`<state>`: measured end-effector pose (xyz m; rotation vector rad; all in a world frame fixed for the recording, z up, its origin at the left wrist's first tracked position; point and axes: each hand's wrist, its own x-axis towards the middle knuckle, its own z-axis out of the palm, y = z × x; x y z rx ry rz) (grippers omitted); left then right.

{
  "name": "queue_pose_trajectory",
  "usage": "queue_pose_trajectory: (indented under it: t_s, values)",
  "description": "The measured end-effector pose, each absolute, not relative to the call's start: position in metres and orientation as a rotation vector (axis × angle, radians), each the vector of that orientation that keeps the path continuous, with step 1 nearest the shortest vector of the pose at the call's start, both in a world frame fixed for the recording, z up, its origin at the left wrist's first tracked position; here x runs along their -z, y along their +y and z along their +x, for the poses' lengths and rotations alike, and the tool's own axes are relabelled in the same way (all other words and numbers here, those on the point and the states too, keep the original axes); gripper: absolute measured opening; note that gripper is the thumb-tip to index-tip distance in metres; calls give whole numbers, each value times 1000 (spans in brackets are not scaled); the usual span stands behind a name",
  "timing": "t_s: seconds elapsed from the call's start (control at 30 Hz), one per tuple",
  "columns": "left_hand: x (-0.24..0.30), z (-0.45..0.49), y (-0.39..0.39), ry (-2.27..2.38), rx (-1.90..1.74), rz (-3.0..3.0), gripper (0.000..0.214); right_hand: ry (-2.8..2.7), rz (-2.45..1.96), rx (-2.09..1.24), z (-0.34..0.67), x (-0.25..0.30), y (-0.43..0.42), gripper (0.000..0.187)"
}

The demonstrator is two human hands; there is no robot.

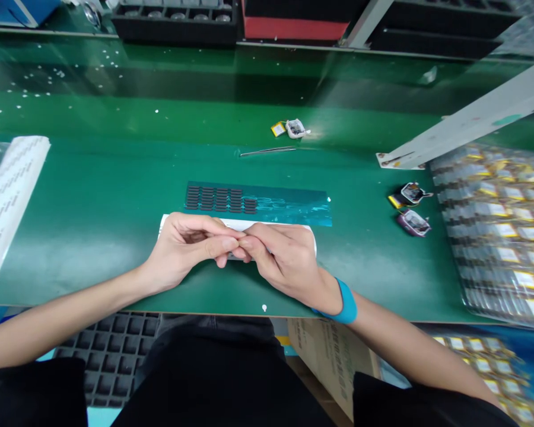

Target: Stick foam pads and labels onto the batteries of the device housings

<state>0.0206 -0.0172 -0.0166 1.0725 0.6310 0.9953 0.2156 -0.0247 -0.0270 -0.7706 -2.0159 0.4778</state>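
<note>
My left hand (184,246) and my right hand (285,255) meet at the fingertips near the front of the green bench. Thumb and forefinger are pinched together on each hand; whatever lies between them is too small or hidden to make out. Beneath both hands is a white sheet or strip (312,237), mostly covered by them. Just beyond lies a blue translucent film (293,204) with rows of small dark strips (216,199) on its left part. A blue band (347,301) circles my right wrist.
Tweezers (267,151) lie behind the film, near a small white-cased device (296,128) with a battery (277,128). Two more devices, black (412,194) and purple (413,223), sit by stacked clear trays (502,231) at right. A printed white sheet (15,201) is at left.
</note>
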Motion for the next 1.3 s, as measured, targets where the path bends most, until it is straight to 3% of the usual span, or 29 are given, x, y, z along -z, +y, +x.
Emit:
queue_pose_trajectory:
  t_s: [0.47,0.67,0.8,1.03,1.3]
  values:
    - [21,19,-17,689,-1005,1138,5,-2103,-840,-23,219,35,-22,33]
    - [23,22,-16,770,-1134,1204,5,-2029,-872,-120,214,38,-24,10]
    - [24,24,-14,853,-1193,1263,16,-1809,-891,-385,210,35,-25,28]
    - [22,23,-15,826,-1154,1255,16,-1947,-764,-223,211,26,-22,66]
    - [17,19,-16,751,-1211,1285,6,-1838,-744,-184,211,31,-23,71]
